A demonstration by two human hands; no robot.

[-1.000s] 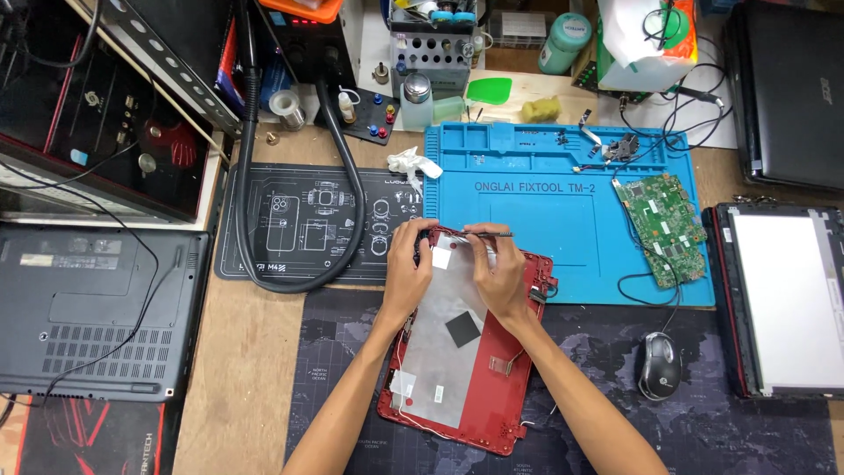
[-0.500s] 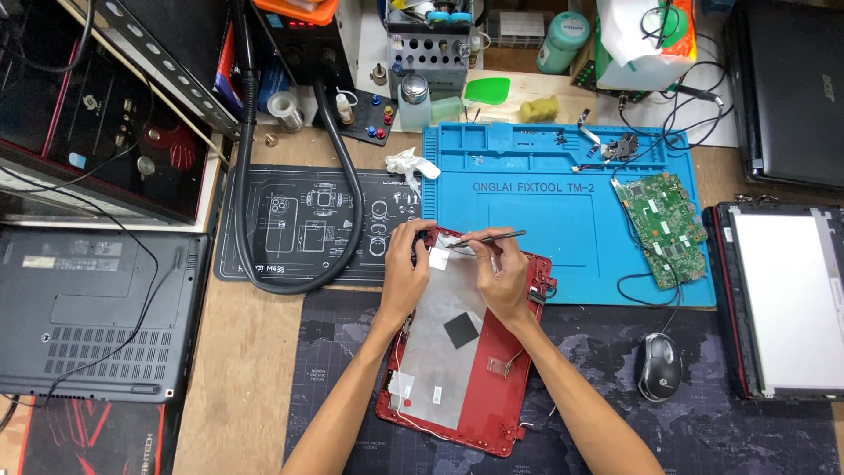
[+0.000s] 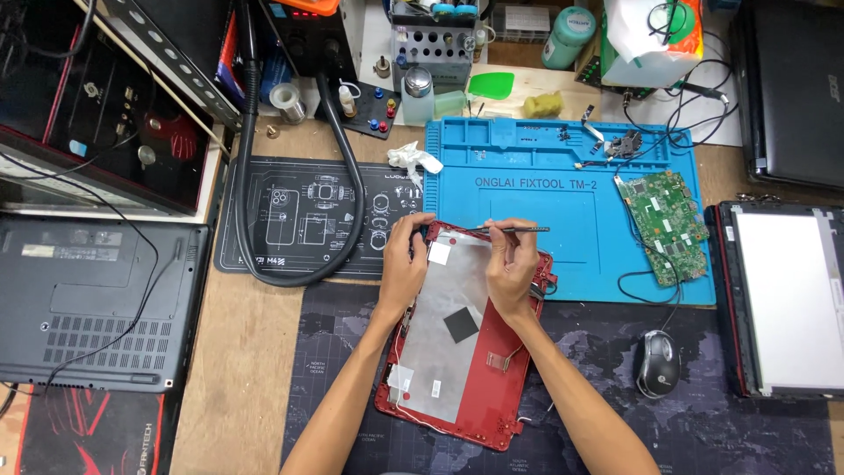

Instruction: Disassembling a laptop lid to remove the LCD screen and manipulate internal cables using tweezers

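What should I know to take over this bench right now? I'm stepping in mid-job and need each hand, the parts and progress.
Left hand: grips the upper left corner of the red laptop lid.
Right hand: holds a thin metal tool at the lid's top edge.
The lid lies inside up, silver foil sheet exposed, partly on the blue repair mat.
Done: green circuit board out on the mat; screen panel lies to the right.
Left: the foil sheet is not yet lifted.
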